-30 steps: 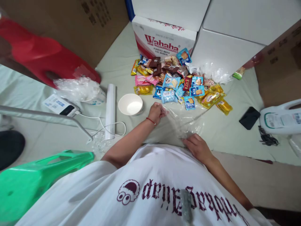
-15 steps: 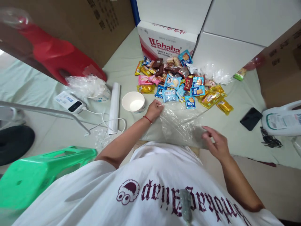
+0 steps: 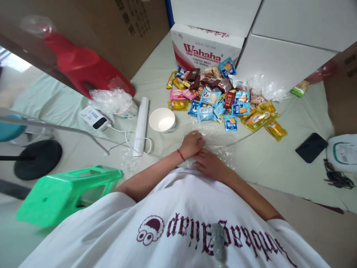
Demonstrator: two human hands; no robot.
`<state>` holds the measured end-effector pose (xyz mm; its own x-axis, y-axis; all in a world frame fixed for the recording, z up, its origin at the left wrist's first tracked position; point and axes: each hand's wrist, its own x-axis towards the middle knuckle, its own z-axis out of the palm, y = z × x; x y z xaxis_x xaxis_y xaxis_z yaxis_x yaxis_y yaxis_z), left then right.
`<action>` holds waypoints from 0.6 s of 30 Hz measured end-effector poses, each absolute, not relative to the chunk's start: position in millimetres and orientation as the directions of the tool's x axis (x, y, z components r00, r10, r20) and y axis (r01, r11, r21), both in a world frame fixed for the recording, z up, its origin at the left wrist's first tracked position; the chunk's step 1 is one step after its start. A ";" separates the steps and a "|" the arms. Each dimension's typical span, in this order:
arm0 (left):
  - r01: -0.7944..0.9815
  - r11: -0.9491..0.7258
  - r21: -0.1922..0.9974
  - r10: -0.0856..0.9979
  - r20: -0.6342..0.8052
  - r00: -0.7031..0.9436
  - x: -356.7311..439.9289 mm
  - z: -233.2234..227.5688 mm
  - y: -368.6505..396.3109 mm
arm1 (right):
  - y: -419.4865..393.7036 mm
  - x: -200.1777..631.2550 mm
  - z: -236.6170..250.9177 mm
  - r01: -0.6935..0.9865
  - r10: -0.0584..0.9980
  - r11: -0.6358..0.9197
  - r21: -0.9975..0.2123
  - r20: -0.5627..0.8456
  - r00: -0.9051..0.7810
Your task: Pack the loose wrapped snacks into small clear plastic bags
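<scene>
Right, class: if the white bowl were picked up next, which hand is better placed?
Probably the left hand: it is nearer the white bowl, which stands to its left. The right hand is farther off. Both hands are at the clear plastic, so the left may need freeing first.

You seem to be in a lived-in room, perhaps a home. Before you, a pale green cloth (image 3: pixel 267 163) bears wrapped snacks (image 3: pixel 210 97), a phone (image 3: pixel 311 147) and a paper cup (image 3: pixel 163 120), with a Wahaha water carton (image 3: pixel 205 48) behind; a green plastic stool (image 3: pixel 55 197) is to your left, by tiled floor (image 3: pixel 83 153).
</scene>
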<state>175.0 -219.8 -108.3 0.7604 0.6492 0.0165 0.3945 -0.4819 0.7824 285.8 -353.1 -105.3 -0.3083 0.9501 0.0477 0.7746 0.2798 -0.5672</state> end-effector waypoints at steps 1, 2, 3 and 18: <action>0.404 -0.515 0.756 0.612 -0.006 0.791 169.2 -114.1 -213.5 | -355.9 297.4 -106.6 0.782 0.966 0.244 -0.574 0.071 -0.249; 0.402 -0.556 0.727 0.565 -0.023 0.824 161.8 -118.3 -207.4 | -359.4 311.1 -109.4 0.811 0.984 0.176 -0.558 0.089 -0.153; 0.391 -0.601 0.697 0.510 -0.042 0.859 153.3 -121.0 -202.0 | -363.4 325.9 -113.6 0.847 0.994 0.091 -0.525 0.104 -0.043; 0.456 -0.624 0.634 0.674 0.142 0.725 107.3 -59.5 -223.0 | -401.7 366.6 -104.8 0.868 0.941 0.087 -0.488 0.328 0.090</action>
